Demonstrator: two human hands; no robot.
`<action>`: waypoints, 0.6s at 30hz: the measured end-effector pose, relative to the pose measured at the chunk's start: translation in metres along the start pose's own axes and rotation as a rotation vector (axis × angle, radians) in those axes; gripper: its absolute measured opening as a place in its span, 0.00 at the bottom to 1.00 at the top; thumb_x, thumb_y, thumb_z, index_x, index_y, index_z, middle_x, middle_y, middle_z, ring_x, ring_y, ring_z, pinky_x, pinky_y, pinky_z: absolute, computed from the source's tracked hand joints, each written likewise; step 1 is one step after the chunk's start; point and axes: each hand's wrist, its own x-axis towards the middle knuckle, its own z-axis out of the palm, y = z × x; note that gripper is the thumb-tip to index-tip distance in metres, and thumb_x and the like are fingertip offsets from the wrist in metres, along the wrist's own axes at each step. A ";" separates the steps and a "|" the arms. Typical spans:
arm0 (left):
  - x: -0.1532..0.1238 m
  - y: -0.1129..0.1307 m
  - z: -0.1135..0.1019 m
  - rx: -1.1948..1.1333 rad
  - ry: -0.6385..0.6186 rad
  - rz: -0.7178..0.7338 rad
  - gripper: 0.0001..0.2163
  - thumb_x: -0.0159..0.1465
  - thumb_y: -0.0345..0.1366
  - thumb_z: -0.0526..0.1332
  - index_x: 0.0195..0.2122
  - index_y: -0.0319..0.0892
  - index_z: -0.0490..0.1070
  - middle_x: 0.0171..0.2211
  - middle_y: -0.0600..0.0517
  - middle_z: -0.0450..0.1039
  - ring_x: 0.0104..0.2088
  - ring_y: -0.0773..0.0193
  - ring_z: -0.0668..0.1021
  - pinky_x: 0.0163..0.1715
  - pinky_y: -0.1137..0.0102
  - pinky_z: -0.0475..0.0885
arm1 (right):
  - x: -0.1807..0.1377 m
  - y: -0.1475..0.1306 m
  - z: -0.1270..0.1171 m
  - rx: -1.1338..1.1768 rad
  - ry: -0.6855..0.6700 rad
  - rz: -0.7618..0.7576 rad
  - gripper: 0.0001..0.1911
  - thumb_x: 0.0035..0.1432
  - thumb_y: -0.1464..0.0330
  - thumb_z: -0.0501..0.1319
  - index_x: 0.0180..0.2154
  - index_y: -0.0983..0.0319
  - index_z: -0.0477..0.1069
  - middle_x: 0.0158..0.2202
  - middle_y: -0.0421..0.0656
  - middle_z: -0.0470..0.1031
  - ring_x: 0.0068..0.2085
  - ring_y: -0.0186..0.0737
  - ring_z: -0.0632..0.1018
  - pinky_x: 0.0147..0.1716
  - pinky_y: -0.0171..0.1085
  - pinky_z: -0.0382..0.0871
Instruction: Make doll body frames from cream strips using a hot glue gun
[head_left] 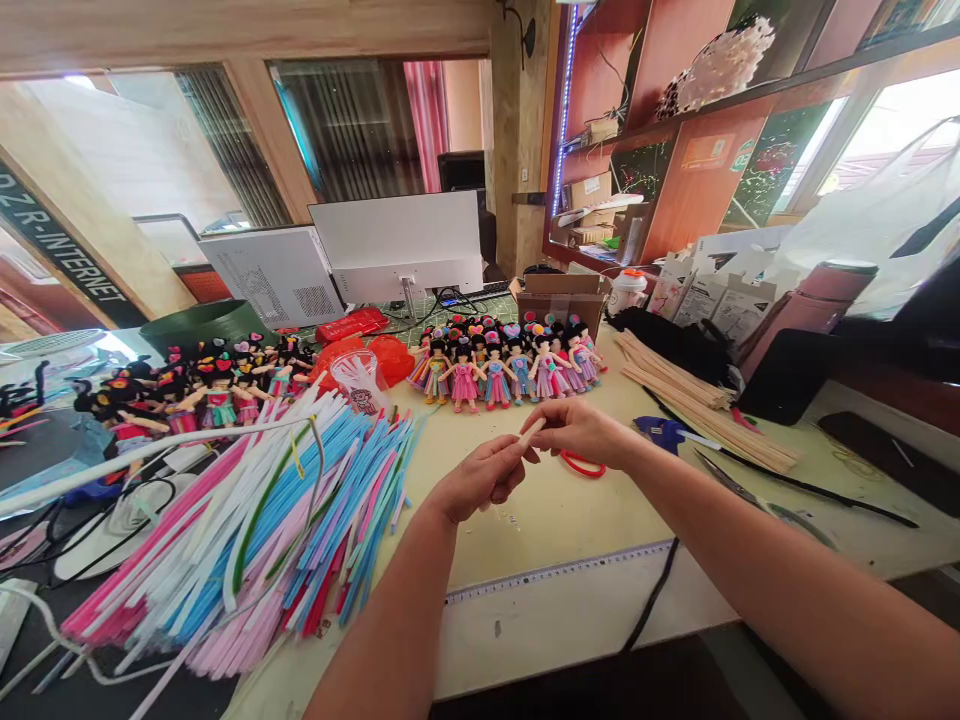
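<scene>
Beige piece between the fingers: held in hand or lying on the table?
Held: fingertips of the left hand and right hand pinch the beige piece above the table.

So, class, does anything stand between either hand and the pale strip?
Nothing visible does: the left hand and the right hand both already hold the pale strip in their fingers. The red loop shows beside the right hand, not between it and the strip.

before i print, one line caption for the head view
Left hand and right hand hold a pale strip in front of small dolls.
</scene>
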 end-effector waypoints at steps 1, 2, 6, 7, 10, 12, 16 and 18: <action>0.000 0.000 0.000 0.032 0.023 -0.007 0.17 0.62 0.53 0.54 0.36 0.42 0.65 0.20 0.60 0.55 0.16 0.75 0.56 0.13 0.77 0.47 | 0.001 0.003 0.001 0.010 0.020 -0.003 0.09 0.46 0.66 0.64 0.31 0.64 0.72 0.20 0.38 0.73 0.25 0.30 0.70 0.24 0.31 0.59; 0.000 0.000 -0.001 0.063 0.049 -0.011 0.18 0.62 0.53 0.54 0.35 0.42 0.65 0.20 0.60 0.56 0.16 0.74 0.57 0.13 0.77 0.47 | 0.003 0.006 0.003 0.032 0.034 -0.007 0.08 0.46 0.67 0.64 0.31 0.64 0.72 0.20 0.37 0.73 0.25 0.30 0.71 0.24 0.31 0.59; 0.002 -0.001 -0.002 0.154 0.160 -0.007 0.18 0.61 0.54 0.53 0.33 0.41 0.65 0.18 0.61 0.53 0.17 0.73 0.55 0.15 0.76 0.50 | 0.012 0.018 0.011 0.143 0.046 -0.010 0.10 0.43 0.67 0.65 0.31 0.64 0.73 0.21 0.38 0.74 0.24 0.31 0.72 0.24 0.31 0.61; 0.003 -0.002 -0.003 0.177 0.178 -0.022 0.19 0.61 0.54 0.53 0.34 0.41 0.66 0.18 0.61 0.52 0.17 0.73 0.55 0.15 0.76 0.49 | 0.016 0.020 0.013 0.164 0.051 -0.013 0.10 0.43 0.66 0.66 0.29 0.64 0.73 0.20 0.38 0.74 0.24 0.31 0.72 0.24 0.31 0.61; 0.006 -0.003 -0.008 0.241 0.217 -0.070 0.20 0.60 0.56 0.53 0.34 0.41 0.66 0.18 0.61 0.52 0.17 0.73 0.54 0.16 0.75 0.49 | 0.026 0.029 0.017 0.214 0.086 -0.039 0.08 0.42 0.66 0.66 0.25 0.64 0.73 0.19 0.38 0.73 0.23 0.30 0.71 0.23 0.32 0.62; 0.008 -0.005 -0.012 0.262 0.247 -0.071 0.22 0.58 0.58 0.54 0.34 0.42 0.66 0.18 0.61 0.52 0.18 0.72 0.55 0.17 0.75 0.50 | 0.032 0.036 0.020 0.242 0.135 -0.020 0.08 0.41 0.66 0.67 0.24 0.64 0.73 0.20 0.38 0.73 0.23 0.30 0.71 0.23 0.32 0.63; 0.010 -0.009 -0.016 0.350 0.313 -0.080 0.23 0.56 0.59 0.55 0.33 0.41 0.67 0.20 0.59 0.55 0.20 0.70 0.58 0.19 0.74 0.54 | 0.038 0.050 0.027 0.297 0.231 -0.010 0.07 0.42 0.68 0.67 0.25 0.63 0.73 0.20 0.36 0.71 0.22 0.29 0.70 0.24 0.31 0.64; 0.010 -0.011 -0.018 0.407 0.326 -0.097 0.23 0.55 0.59 0.56 0.32 0.41 0.68 0.20 0.59 0.56 0.21 0.69 0.59 0.19 0.73 0.54 | 0.036 0.053 0.029 0.268 0.227 0.021 0.05 0.45 0.69 0.66 0.28 0.64 0.74 0.21 0.36 0.70 0.23 0.29 0.70 0.25 0.31 0.64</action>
